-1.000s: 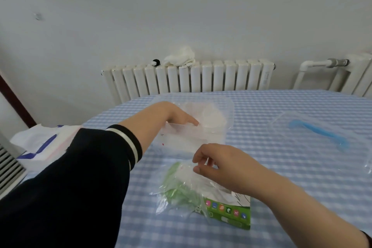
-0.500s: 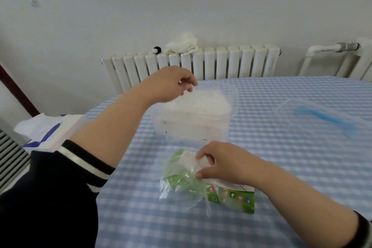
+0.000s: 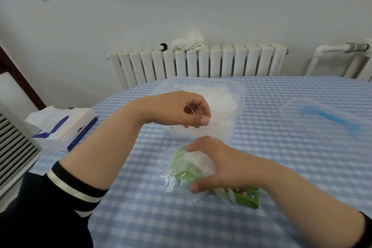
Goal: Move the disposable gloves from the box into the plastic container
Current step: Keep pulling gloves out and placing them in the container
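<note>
One container (image 3: 231, 127), one lid (image 3: 326, 119), one box (image 3: 246, 197), two hands (image 3: 181, 108) (image 3: 217, 163).

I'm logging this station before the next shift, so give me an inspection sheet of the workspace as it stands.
Surface: table under a blue-and-white checked cloth.
Job's things: green glove box lying flat near the front edge, clear gloves spilling from its end; open plastic container behind it, already holding a pile of gloves.
Clutter: clear lid with blue handle at right; tissue pack at left.
Hands: left hand hovers before the container, fingers curled, whether it holds anything cannot be told; right hand grips the gloves at the box.
Cables: nothing seen.
Surroundings: white wall, radiator with a white cloth on top.
</note>
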The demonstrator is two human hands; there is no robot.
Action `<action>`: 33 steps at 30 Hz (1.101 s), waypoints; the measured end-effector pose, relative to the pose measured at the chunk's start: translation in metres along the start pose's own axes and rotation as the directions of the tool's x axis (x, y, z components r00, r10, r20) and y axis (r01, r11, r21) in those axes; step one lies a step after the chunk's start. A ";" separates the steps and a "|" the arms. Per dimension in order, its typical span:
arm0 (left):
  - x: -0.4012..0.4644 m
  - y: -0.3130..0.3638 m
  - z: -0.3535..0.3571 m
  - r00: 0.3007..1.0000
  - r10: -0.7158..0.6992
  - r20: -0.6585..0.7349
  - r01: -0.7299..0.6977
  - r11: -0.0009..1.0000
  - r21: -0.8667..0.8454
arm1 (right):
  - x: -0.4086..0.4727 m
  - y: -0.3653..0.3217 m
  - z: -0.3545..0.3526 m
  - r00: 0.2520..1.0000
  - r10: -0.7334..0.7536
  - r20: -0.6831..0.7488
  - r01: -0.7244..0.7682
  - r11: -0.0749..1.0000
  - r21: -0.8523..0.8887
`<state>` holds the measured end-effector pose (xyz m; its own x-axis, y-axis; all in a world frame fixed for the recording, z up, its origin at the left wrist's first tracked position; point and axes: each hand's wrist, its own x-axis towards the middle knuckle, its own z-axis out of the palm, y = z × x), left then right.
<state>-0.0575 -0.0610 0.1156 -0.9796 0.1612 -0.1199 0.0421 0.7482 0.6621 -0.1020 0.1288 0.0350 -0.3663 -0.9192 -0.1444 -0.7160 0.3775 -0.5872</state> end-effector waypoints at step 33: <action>0.085 -0.038 -0.041 0.722 -0.269 -0.637 0.375 0.926 0.034 | -0.018 0.014 -0.077 0.867 0.440 -0.235 0.178 0.167 0.970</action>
<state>-0.1508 -0.1021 0.1111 -0.8440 -0.4948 0.2069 -0.3215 0.7756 0.5433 -0.1506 0.1590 0.0906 -0.7722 -0.6041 -0.1966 0.3915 -0.2088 -0.8962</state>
